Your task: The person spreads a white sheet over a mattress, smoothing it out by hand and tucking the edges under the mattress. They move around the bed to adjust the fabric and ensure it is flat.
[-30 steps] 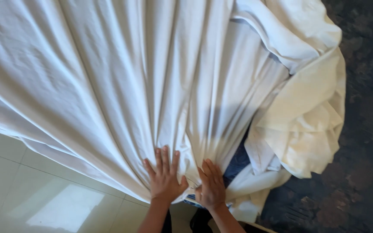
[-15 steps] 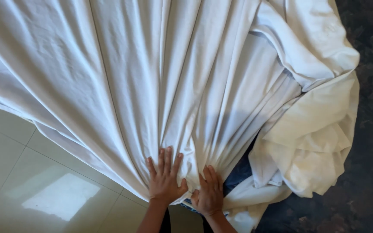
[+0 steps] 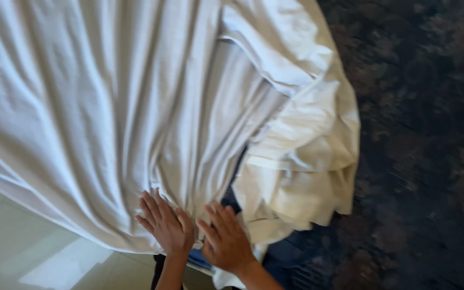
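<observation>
A pale tiled floor [image 3: 22, 252] shows at 7 o'clock and a dark patterned carpet [image 3: 425, 134] fills the side toward 3 o'clock, with a big white sheet [image 3: 108, 107] spread over the middle and upper left and a cream bundle of cloth [image 3: 307, 177] bunched at its 4 o'clock edge. The sheet looks soft, light and limp, likely to slide and wrinkle, so its gathered lower edge at 6 o'clock seems the best place to grasp. There the left hand [image 3: 167, 225] and right hand [image 3: 226, 241] lie side by side, palms down, fingers spread and pressing flat on the folds, clamped on nothing, forearms coming up from the bottom.
</observation>
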